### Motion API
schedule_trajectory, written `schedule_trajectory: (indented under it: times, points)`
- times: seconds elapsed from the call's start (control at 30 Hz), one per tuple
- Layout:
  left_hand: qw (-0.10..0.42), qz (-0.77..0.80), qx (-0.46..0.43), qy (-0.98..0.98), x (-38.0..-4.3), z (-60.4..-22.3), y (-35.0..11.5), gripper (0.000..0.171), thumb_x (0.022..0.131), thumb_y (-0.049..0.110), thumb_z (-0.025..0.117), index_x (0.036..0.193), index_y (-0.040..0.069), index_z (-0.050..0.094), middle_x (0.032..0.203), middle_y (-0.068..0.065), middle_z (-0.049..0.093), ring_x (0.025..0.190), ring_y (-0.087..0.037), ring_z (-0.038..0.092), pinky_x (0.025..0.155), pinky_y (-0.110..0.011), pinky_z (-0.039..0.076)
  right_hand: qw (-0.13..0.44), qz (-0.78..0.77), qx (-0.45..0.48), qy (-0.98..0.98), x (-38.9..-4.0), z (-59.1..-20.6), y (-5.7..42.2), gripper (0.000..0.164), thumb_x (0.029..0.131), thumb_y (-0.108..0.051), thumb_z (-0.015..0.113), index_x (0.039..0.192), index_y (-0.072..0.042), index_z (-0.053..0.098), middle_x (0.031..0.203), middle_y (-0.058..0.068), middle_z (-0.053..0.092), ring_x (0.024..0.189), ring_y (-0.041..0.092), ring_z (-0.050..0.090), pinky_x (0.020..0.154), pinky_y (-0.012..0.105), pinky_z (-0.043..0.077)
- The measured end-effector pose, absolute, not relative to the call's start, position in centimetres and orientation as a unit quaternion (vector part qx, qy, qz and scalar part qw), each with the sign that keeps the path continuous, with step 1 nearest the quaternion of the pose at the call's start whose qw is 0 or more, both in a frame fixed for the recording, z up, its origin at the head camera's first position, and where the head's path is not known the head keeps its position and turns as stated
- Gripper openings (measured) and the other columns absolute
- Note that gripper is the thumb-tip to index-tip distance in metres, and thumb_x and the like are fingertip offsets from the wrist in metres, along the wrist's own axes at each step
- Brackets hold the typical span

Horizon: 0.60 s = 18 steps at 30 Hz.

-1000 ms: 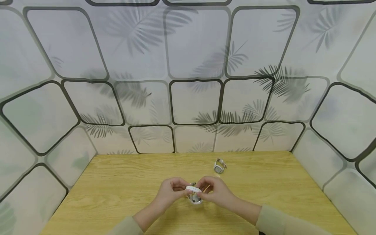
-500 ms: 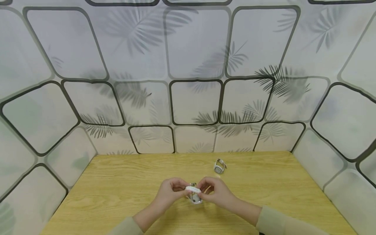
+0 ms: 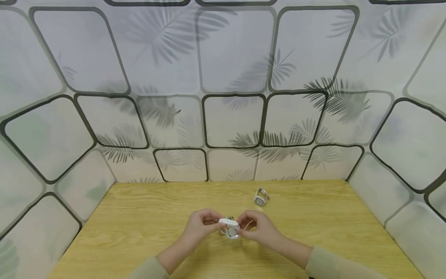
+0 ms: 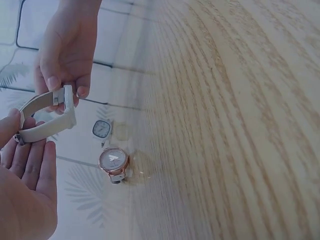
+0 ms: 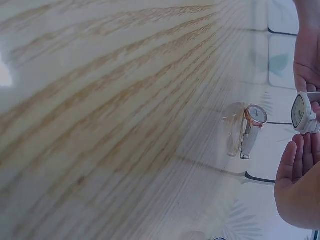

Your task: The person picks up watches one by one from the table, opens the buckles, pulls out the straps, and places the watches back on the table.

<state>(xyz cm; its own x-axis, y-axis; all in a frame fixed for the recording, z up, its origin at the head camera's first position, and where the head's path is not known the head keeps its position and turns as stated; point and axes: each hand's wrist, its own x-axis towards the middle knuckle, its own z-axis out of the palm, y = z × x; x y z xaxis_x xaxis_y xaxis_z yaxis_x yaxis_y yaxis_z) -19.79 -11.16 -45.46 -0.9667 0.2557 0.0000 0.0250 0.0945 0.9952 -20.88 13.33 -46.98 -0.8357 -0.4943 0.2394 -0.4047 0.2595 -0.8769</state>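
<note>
A white wristwatch [image 3: 232, 232] is held up between both hands, its strap bent into a loop. My left hand [image 3: 200, 226] pinches the strap near its buckle end, thumb on top and fingers behind, as the left wrist view shows. With thumb and fingertips, my right hand [image 3: 258, 228] grips the other side of the loop close to the watch case. From the right wrist side, the rounded case and dial of the held watch [image 5: 298, 111] face the table. Beyond the hands stands a rose-gold watch [image 4: 114, 160] with a pale strap, mostly hidden in the head view.
A second white watch [image 3: 260, 197] with a squarish face lies farther back on the wooden table [image 3: 156, 205], right of the hands. A patterned cloth wall [image 3: 230, 120] with leaf prints encloses the table at the back and sides.
The held watch has tilted a little and its case has risen slightly. My right hand has shifted slightly right. Both hands keep their hold, and the other watches stay put.
</note>
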Motion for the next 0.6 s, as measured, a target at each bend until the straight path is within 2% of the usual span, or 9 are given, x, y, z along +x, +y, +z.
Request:
schedule_trajectory:
  times: [0.3,0.6]
  points:
    - [0.090,0.672,0.093,0.730,-19.78,-45.65,-10.84,0.023,0.091,-0.001,0.081,0.109,-0.012,0.074,0.106,-0.020,0.081,0.083,-0.009,0.074,0.080,-0.027,0.066,0.047,-0.534,-0.272,0.799,-20.82,-47.04,13.55,0.016,0.090,-0.003,0.080,0.103,0.002,0.073,0.099,0.018,0.075,0.084,-0.003,0.064,0.075,0.020,0.059]
    - [0.100,0.682,0.084,0.720,-19.97,-45.49,-10.40,0.024,0.092,0.003,0.082,0.111,-0.010,0.074,0.104,-0.014,0.082,0.086,-0.009,0.075,0.082,-0.029,0.066,0.028,-0.520,-0.292,0.802,-20.75,-46.82,13.40,0.019,0.094,-0.009,0.079,0.109,0.001,0.072,0.104,0.015,0.076,0.091,0.001,0.067,0.086,0.024,0.061]
